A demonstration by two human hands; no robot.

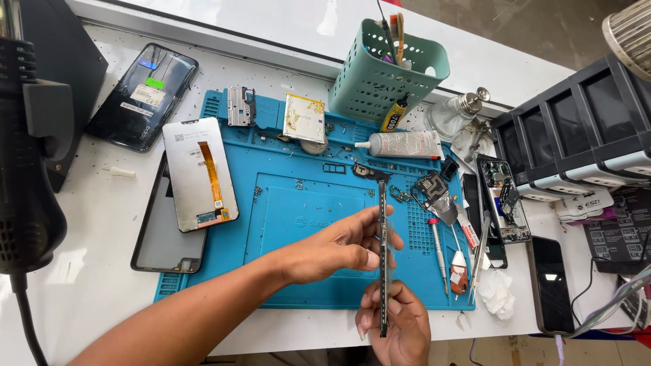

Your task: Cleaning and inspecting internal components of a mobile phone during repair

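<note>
Above the near edge of the blue repair mat (pixel 298 271), both hands hold a phone frame (pixel 384 251) edge-on to the camera, so it reads as a thin dark upright strip. The left hand (pixel 336 249) has its grip clamped on the middle of the frame, thumb on the near side and fingers laid across the far side. The right hand (pixel 397 325) has its grip closed round the frame's lower end, fingertips pinching it from below.

Just right of the frame on the mat lie a red-capped screwdriver (pixel 437 254) and tweezers (pixel 480 261), with small dark phone parts (pixel 430 186) near the frame's top end. Farther right, an opened phone (pixel 504 200) shows its boards, and a dark phone (pixel 550 285) lies face up on the desk (pixel 88 271).

On the left of the mat a display panel (pixel 200 173) lies back-up with an orange flex cable, overlapping a dark screen glass (pixel 163 237). Beyond it lies a phone back cover (pixel 144 95). At the far side stand a green basket (pixel 386 71) of tools, a glue tube (pixel 400 144) and a glass bottle (pixel 453 115).
</note>
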